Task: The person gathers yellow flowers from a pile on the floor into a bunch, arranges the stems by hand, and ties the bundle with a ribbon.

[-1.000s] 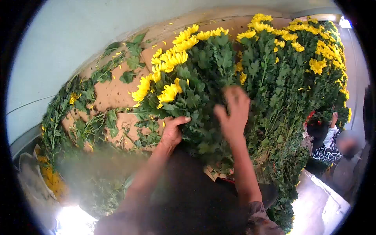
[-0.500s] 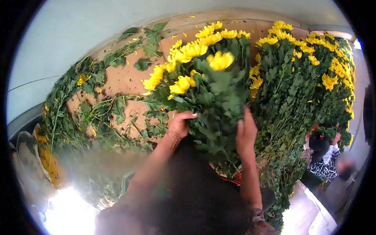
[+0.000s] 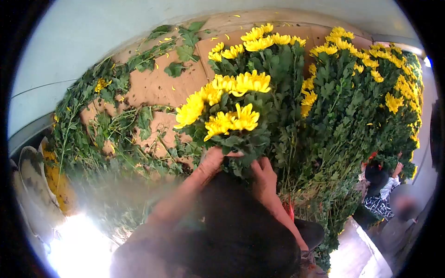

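Observation:
A bunch of yellow chrysanthemums [image 3: 234, 123] stands upright in front of me, its blooms gathered at the top above dark green leaves. My left hand [image 3: 214, 160] is closed around the bunch from the left, just under the leaves, with its thumb laid across the front. On the right side of the stems, my right hand [image 3: 265, 178] presses against the bunch with its fingers bent; the fingertips are partly hidden by foliage. The lower stems are out of sight behind my dark clothing. More cut chrysanthemums [image 3: 273, 69] lie right behind the bunch.
Rows of yellow chrysanthemums [image 3: 343, 92] fill the right side. Cardboard [image 3: 157, 85] strewn with loose leaves and petals lies to the left, before a pale wall [image 3: 106, 41]. Another person [image 3: 382, 190] is at the lower right, among the flowers.
My right hand has come inward and down to the stems, closer to my left. The held blooms, spread out before, now sit in a tighter, lower cluster.

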`<act>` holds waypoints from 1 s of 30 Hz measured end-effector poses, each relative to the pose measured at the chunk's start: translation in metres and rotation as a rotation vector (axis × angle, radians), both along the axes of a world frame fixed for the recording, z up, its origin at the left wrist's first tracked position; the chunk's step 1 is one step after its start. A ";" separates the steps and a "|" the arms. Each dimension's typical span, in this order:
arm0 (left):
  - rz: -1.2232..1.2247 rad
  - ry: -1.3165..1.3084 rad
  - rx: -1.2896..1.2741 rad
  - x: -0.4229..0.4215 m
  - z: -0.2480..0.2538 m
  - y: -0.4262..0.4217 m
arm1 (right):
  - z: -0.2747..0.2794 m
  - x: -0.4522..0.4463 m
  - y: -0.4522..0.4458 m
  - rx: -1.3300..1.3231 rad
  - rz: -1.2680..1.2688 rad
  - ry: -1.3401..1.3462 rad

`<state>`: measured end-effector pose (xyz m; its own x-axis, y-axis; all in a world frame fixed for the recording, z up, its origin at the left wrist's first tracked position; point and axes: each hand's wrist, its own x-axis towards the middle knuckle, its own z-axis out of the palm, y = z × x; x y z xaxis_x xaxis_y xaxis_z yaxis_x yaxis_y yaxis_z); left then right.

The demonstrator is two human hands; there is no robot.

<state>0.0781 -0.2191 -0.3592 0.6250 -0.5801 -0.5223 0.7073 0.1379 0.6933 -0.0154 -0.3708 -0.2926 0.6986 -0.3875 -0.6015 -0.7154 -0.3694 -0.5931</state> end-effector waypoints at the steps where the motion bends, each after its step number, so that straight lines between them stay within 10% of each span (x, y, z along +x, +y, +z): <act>1: -0.045 -0.168 0.073 -0.009 -0.013 0.007 | 0.008 0.000 -0.001 -0.177 0.230 -0.150; 4: 0.040 -0.340 0.041 -0.019 -0.027 0.013 | 0.016 0.026 -0.013 -0.272 0.424 -0.507; 7: -0.397 -0.650 0.341 -0.007 -0.015 0.016 | 0.018 0.059 -0.013 -0.201 -0.110 -0.304; 9: -0.326 -0.861 0.248 -0.014 -0.023 0.021 | 0.019 0.074 -0.022 -0.557 0.435 -0.444; 13: -0.062 -1.116 0.148 -0.018 -0.031 0.023 | 0.000 0.061 -0.016 -0.451 0.311 -0.417; 19: -0.281 -0.828 0.022 -0.025 -0.049 0.023 | -0.011 0.038 -0.019 -0.462 0.356 -0.326; 22: -0.492 -0.154 -0.172 -0.012 -0.050 0.027 | -0.018 0.028 -0.022 -0.474 0.398 -0.356; 30: -0.449 -0.838 0.031 -0.080 -0.118 0.041 | 0.017 0.045 -0.001 -0.486 0.528 -0.252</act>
<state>-0.0014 -0.1785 -0.4775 0.5252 -0.8506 -0.0240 -0.0395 -0.0526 0.9978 0.0297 -0.3721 -0.2754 0.9584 -0.1437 -0.2467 -0.2354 -0.8865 -0.3983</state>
